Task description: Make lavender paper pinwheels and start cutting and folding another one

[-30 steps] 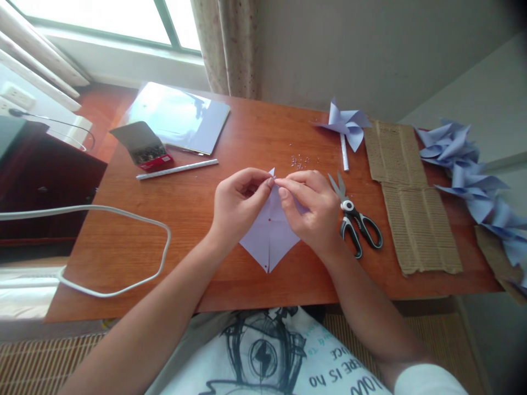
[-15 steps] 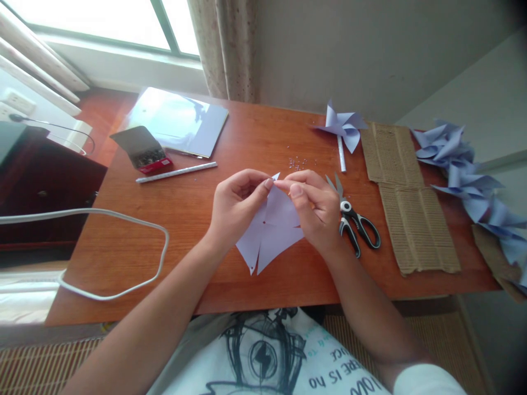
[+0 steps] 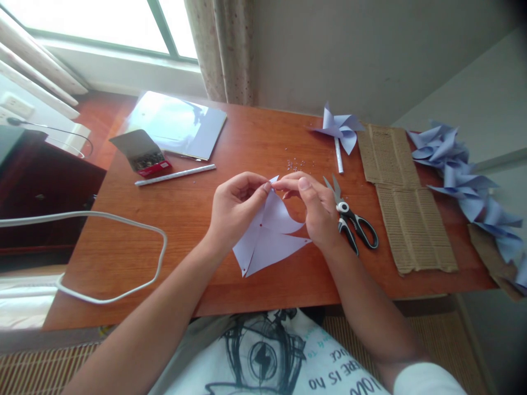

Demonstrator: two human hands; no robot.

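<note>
Both hands are up over the middle of the surface [image 3: 193, 219], working one lilac paper [image 3: 267, 238] that's been slit into flaps. The left hand [image 3: 234, 211] has its fingers pinched together on a flap tip at the top, and the right hand [image 3: 317, 211] has thumb and forefinger closed on the next tip, right against the first one. The rest of the paper droops down from the pinch toward the person, with two loose points lying low near the surface edge.

How I'd do this bit well: keep the tips stacked exactly over each other and don't crease the curl, since the flaps should bow, not fold flat. There's a small red dot near the centre of the paper, so I'd bring each tip in over that mark. Hold the stack with one hand only when the other goes for the next flap, or it all springs open. Light pressure, this paper dents easily.

Scissors [image 3: 349, 216] sit just right of the right hand, blades pointing away, so watch the wrist. A finished pinwheel [image 3: 340, 129] lies farther back, cardboard [image 3: 407, 208] to the right, a white stick [image 3: 175, 175] and a pin box [image 3: 146, 156] to the left. Tiny bits [image 3: 297, 163] lie scattered just beyond the hands; can't tell what they are.
</note>
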